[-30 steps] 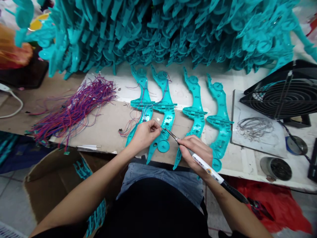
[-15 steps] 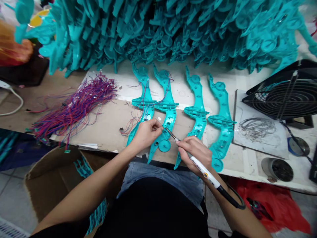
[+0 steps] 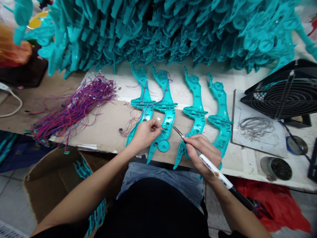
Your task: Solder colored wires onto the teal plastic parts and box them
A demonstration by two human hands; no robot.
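My right hand (image 3: 204, 150) grips a white soldering iron (image 3: 210, 166), its metal tip raised just right of the second turquoise plastic part (image 3: 169, 119). Over that part's lower half, my left hand (image 3: 148, 132) is closed in a pinch; what lies between the fingertips is too small to make out. Thin red and blue wires run over this part and the leftmost turquoise part (image 3: 143, 94), which my left hand partly hides. Two more such parts lie to the right, a third part (image 3: 196, 94) partly behind my right hand and a fourth part (image 3: 220, 102).
A bundle of red and blue wires (image 3: 76, 109) lies at the left. Turquoise parts pile up (image 3: 158, 29) along the back. At right are a black fan (image 3: 279, 96), a board with coiled thin wire (image 3: 256, 128) and a metal tin (image 3: 276, 168). A cardboard box (image 3: 47, 178) stands below.
My right hand has drawn the soldering iron back to the right, its tip now away from the second turquoise part. My left hand has stayed in almost the same place.
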